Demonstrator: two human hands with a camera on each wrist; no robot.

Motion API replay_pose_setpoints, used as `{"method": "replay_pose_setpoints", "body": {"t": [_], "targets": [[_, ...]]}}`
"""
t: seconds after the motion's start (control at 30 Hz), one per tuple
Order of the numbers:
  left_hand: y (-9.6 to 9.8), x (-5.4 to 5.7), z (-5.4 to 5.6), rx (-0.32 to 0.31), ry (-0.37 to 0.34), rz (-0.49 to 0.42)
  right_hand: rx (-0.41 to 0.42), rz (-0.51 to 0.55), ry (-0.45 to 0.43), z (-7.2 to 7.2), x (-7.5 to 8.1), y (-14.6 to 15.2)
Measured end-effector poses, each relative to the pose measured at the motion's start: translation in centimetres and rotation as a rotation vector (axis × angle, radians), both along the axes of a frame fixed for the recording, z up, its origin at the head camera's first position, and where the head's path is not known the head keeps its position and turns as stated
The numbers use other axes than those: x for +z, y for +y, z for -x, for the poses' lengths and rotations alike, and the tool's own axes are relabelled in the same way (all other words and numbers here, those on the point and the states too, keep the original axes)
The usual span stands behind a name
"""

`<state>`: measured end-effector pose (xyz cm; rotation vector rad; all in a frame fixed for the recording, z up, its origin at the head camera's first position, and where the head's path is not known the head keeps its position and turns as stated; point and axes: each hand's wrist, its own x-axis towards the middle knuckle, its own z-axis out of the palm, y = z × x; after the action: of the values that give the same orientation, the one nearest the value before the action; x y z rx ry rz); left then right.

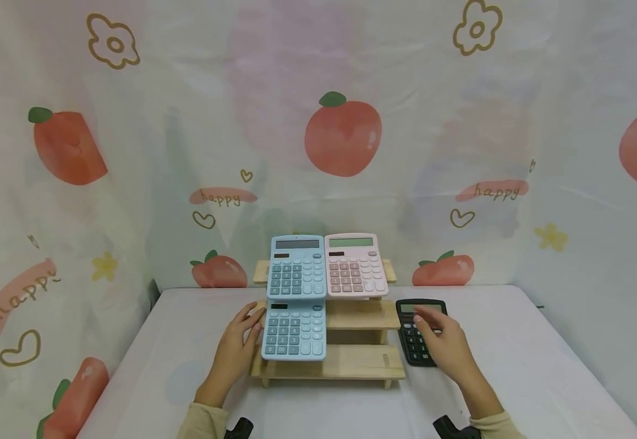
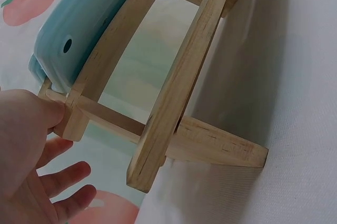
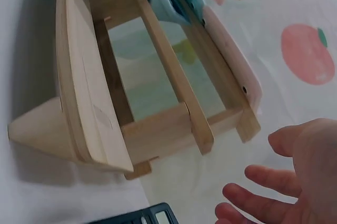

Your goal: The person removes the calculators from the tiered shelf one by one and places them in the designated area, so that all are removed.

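Note:
My left hand (image 1: pixel 236 347) is at the left end of a wooden tiered rack (image 1: pixel 351 361), its thumb touching the end of a wooden bar (image 2: pixel 73 121) in the left wrist view while the other fingers stay loosely extended. A blue calculator (image 1: pixel 294 332) leans on the lower part of the rack beside this hand. Above it, another blue calculator (image 1: pixel 297 268) stands on the top tier, side by side with a pink calculator (image 1: pixel 355 266). My right hand (image 1: pixel 448 344) hovers over a black calculator (image 1: pixel 414 344) on the table, fingers spread and holding nothing.
The rack stands in the middle of a white-covered table (image 1: pixel 186 317). A pale curtain (image 1: pixel 406 91) printed with peaches and flowers hangs behind and along both sides. Near each sleeve, a black strap part (image 1: pixel 238 428) shows at the bottom edge.

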<state>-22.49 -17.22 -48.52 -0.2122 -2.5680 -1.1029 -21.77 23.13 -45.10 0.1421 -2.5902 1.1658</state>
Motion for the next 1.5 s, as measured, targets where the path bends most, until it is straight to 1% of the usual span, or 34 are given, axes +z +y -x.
{"method": "replay_pose_setpoints", "body": {"t": [0.23, 0.37, 0.5, 0.67, 0.77, 0.9, 1.07, 1.3, 1.5], "targets": [[0.0, 0.0, 0.1, -0.011, 0.006, -0.006, 0.069, 0.087, 0.023, -0.2, -0.2, -1.7], [0.0, 0.0, 0.1, -0.01, 0.017, -0.006, 0.063, 0.124, 0.006, -0.3, -0.5, -2.7], [0.0, 0.0, 0.0, -0.006, 0.014, -0.002, 0.032, 0.122, -0.006, -0.4, -0.6, -3.3], [0.0, -0.1, 0.0, -0.003, 0.01, 0.006, 0.015, 0.091, 0.001, -0.9, -0.1, -3.9], [0.0, -0.2, 0.1, -0.004, 0.008, 0.012, 0.023, 0.092, 0.003, -1.3, 0.4, -4.4], [0.0, -0.3, 0.1, -0.004, 0.004, 0.022, 0.039, 0.123, -0.008, -1.8, 0.7, -5.0], [0.0, -0.2, 0.2, -0.005, 0.004, 0.014, 0.057, 0.156, -0.025, -2.3, 0.7, -5.9], [0.0, -0.3, 0.2, -0.007, 0.0, 0.018, 0.124, 0.202, -0.014, -2.8, 0.4, -7.0], [-0.1, -0.3, 0.2, -0.01, 0.01, 0.012, 0.146, 0.232, -0.07, -3.2, 0.4, -7.9]]}}
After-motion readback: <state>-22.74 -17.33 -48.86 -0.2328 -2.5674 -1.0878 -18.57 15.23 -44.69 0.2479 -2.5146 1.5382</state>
